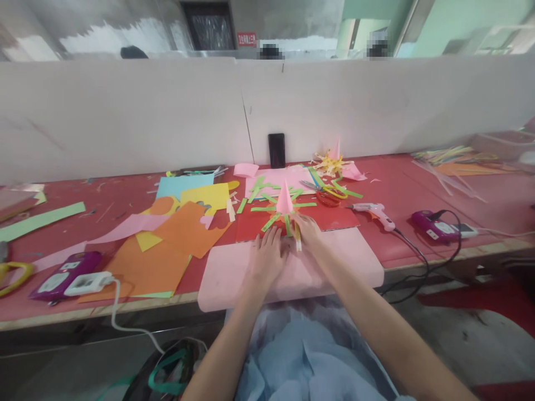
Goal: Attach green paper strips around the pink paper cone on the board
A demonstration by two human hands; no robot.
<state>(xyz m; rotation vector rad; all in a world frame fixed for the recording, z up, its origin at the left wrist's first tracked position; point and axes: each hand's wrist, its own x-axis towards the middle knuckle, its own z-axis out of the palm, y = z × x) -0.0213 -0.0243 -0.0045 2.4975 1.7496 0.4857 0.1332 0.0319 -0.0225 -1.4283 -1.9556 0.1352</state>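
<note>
A pink paper cone stands upright amid green paper strips that spread out around its base, on a red sheet. My left hand lies at the near side of this piece, fingers stretched out, their tips close to a strip. Just right of it, my right hand is closed around a slim yellow-and-white stick, which points down toward me. Its exact kind does not show. Under both hands is a pale pink sheet that hangs over the table's front edge.
To the right lie a pink hot glue gun with a cord and a purple power box. Scissors and a second cone piece are behind. Orange paper covers the left side. A phone leans on the white partition.
</note>
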